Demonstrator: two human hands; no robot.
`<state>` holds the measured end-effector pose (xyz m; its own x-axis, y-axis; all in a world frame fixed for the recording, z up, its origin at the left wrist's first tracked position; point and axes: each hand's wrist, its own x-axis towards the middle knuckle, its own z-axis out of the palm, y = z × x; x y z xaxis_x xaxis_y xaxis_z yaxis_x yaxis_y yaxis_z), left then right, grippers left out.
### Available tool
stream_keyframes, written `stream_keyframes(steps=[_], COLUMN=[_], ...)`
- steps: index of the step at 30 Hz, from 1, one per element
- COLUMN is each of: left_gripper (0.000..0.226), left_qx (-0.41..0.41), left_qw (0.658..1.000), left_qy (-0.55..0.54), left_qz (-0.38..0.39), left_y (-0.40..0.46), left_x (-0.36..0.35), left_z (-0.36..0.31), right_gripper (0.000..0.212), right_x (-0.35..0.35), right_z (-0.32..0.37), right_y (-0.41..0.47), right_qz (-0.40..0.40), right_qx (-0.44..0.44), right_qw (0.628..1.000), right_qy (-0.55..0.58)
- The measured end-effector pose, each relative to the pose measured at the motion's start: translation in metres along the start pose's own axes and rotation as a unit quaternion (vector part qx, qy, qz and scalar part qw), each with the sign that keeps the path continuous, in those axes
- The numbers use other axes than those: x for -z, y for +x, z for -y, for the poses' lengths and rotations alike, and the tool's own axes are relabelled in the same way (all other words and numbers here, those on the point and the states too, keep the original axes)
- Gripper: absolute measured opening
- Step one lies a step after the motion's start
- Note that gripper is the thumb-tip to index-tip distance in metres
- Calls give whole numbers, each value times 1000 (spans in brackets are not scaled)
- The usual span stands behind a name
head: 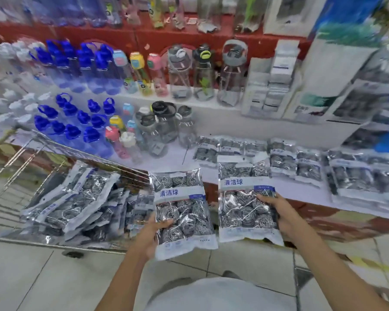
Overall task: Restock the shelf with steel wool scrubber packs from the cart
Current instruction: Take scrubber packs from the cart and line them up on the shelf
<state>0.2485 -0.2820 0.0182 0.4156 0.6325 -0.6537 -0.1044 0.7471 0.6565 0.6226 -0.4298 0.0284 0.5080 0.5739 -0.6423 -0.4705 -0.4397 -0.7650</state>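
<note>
The left hand (152, 234) is clamped on one steel wool scrubber pack (182, 212), thumb curled over its front and fingers behind, holding it upright above the floor. The right hand (279, 215) grips a second pack (245, 198) along its right edge, just beside the first, with its top over the front edge of the shelf (211, 173). Left of the left hand, the wire cart (14, 176) holds a heap of packs (76, 198). Beyond the right hand, more packs (301, 162) lie flat in rows on the shelf
</note>
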Motion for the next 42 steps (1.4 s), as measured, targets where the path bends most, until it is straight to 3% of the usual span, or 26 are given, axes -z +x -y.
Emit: stream_keyframes(steps=[3, 5, 7, 10, 13, 20, 22, 24, 36, 42], left_gripper=[100, 68, 55, 57, 73, 108, 111, 114, 70, 91], left_qx=[25, 45, 54, 65, 65, 38, 63, 94, 144, 149], left_qw=[999, 996, 992, 983, 981, 948, 954, 958, 960, 961], left_qy=[35, 53, 69, 71, 89, 254, 229, 210, 182, 188], left_qz=[27, 47, 88, 153, 157, 188, 183, 173, 153, 136], left_y=[5, 8, 12, 11, 12, 19, 29, 41, 137, 183], left_x=[-62, -105, -143, -206, -265, -362, -384, -408, -541, -604], left_z=[21, 40, 62, 90, 122, 171, 181, 189, 237, 251], right_gripper=[54, 65, 70, 65, 62, 63, 73, 71, 53, 56], right_x=[71, 118, 164, 227, 282, 379, 402, 425, 553, 602], right_z=[-10, -16, -25, -35, -45, -50, -46, -41, 39, 87], right_y=[-19, -34, -45, -61, -72, -89, -87, -80, 0, 58], right_qz=[-53, -64, -71, -79, -95, -155, -155, -151, -179, -162], right_qx=[-1, -18, -27, -23, -21, -16, -3, 1, -46, -65], right_qw=[998, 995, 994, 989, 982, 965, 965, 967, 962, 969], right_qy=[45, 68, 79, 122, 165, 210, 210, 207, 203, 177])
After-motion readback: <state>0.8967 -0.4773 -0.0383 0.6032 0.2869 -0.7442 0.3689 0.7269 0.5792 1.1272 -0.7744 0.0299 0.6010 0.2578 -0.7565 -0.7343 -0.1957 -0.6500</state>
